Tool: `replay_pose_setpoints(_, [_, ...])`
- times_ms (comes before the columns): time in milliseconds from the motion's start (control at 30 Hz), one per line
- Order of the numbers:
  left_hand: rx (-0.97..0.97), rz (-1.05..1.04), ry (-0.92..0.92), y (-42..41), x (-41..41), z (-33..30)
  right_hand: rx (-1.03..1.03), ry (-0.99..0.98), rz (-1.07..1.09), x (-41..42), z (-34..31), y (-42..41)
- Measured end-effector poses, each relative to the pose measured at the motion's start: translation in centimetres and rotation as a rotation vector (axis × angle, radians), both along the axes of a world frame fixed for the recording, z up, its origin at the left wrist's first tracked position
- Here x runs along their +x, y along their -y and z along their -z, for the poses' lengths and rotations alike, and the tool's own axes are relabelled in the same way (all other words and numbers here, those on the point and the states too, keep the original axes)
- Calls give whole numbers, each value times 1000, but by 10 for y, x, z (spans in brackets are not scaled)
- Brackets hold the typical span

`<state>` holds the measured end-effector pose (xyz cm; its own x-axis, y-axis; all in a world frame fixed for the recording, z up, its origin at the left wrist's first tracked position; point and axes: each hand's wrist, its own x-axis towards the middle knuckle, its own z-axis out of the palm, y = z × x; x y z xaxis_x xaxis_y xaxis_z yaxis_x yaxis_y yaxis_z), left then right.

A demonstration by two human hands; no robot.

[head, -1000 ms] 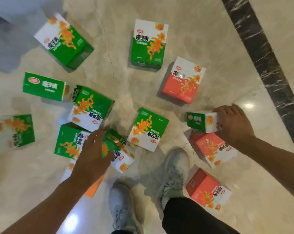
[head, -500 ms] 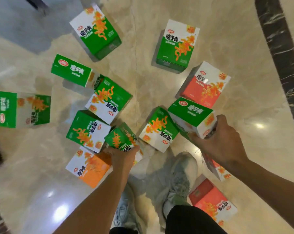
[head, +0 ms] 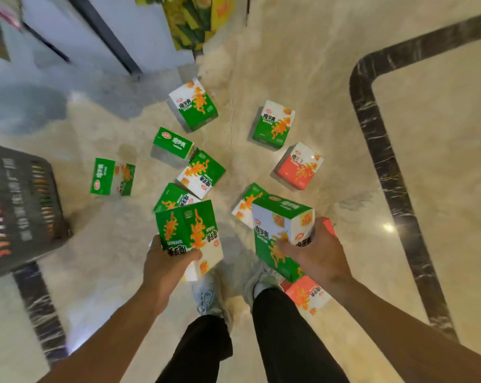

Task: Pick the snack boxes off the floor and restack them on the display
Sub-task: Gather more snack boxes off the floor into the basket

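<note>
My left hand grips a green and white snack box from below, lifted off the floor. My right hand grips a second green snack box, also raised. Several more green boxes lie scattered on the marble floor ahead, among them one at the far middle and one at the left. A red box lies at the right, and another red box lies by my right foot.
A dark display stand with coloured packets stands at the left. A yellow and green product stack and a pale cabinet are at the top. A black marble inlay curves across the floor at the right. My shoes stand between the boxes.
Both hands have lifted their green boxes well clear of the floor and nearer to me. The view has risen and tilted up, bringing the display stand and cabinet into sight.
</note>
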<state>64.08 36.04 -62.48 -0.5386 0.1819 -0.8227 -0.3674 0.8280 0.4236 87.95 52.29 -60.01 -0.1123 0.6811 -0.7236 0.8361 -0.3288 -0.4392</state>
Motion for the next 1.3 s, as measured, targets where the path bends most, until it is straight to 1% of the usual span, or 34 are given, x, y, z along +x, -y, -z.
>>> replay_pose_setpoints(167, [94,25,-39,17,-34,-174,34,-113,57,-25,-160,14])
replay_pose_setpoints(267, [198,30,-53,31,-49,-270,81,-170,88,-37,-250,24])
replay_pose_setpoints(333, [267,28,-68,45,-54,-323,109,-193,98,-41,-299,31])
replay_pose_setpoints(433, [330,16,-124,67,-60,-379,173,-242,68,-43,-351,39])
replay_pose_setpoints(567, [364,-73,-187,96,-56,-421,226,-319,-25,-45,-396,43])
replay_pose_setpoints(667, [394,-115,-209,108,-48,-444,238,-372,-106,-52,-418,38])
replay_pose_setpoints(833, [439,-295,-272,123,-18,-480,223,-466,-217,-67,-435,27])
replay_pose_setpoints(967, [443,-433,-321,147,6,-502,188,-537,-355,-93,-446,27])
replay_pose_setpoints(1133, [417,-626,-403,194,27,-523,160,-613,-569,-135,-463,56])
replay_pose_setpoints(1300, [408,-807,-471,258,42,-530,129,-652,-718,-162,-465,103])
